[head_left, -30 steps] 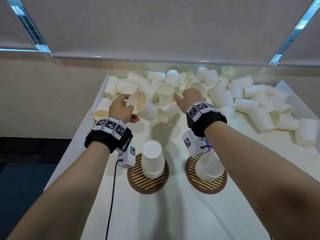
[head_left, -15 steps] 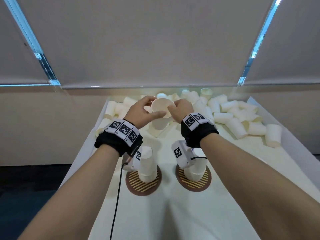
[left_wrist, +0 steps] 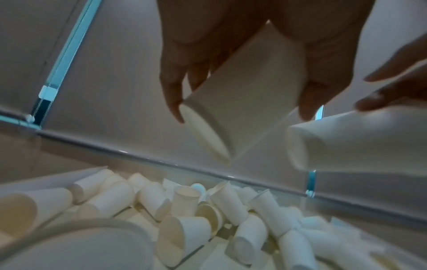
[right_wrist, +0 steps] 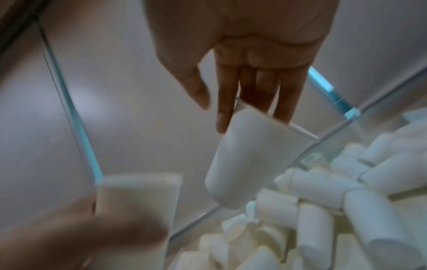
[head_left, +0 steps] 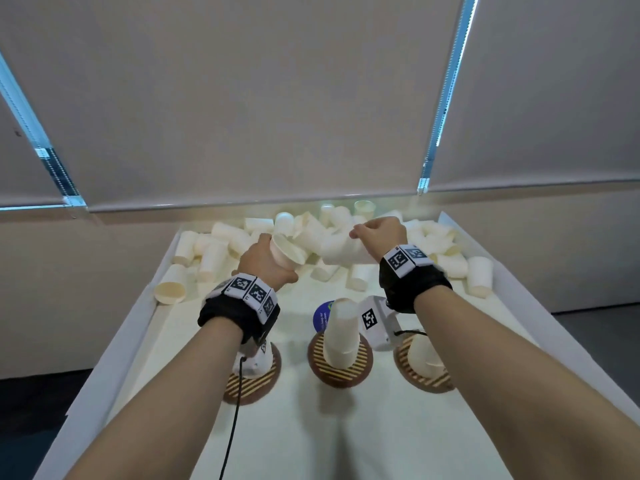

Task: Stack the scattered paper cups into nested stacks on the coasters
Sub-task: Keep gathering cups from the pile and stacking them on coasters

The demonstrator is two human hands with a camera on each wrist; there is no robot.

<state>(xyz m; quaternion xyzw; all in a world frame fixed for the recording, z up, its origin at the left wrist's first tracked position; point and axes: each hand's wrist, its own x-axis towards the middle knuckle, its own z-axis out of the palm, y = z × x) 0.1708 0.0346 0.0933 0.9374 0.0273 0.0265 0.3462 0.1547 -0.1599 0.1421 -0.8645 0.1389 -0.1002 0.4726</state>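
Observation:
My left hand [head_left: 265,263] grips a white paper cup [head_left: 287,252] by its side, mouth turned towards me; in the left wrist view the fingers [left_wrist: 172,87] wrap around this cup [left_wrist: 242,102]. To its right, my right hand [head_left: 377,233] holds a second cup [head_left: 343,251] on its side near the rim, base pointing left at the first cup [right_wrist: 251,159]. The two cups are close together but apart, above the pile of scattered cups [head_left: 433,247]. The middle coaster [head_left: 341,375] carries a tall inverted stack [head_left: 341,336], and the right coaster [head_left: 426,379] a shorter one [head_left: 420,355].
A third striped coaster [head_left: 249,386] lies at the left, partly hidden by my wrist camera. A round blue label [head_left: 320,317] lies behind the middle stack. The white tray wall [head_left: 114,344] runs along both sides. A loose cup [head_left: 169,292] lies by the left wall.
Half a second ago both hands met around one cup over the pile. Now they have drawn apart, each holding a cup, and the view has shifted to show a third coaster.

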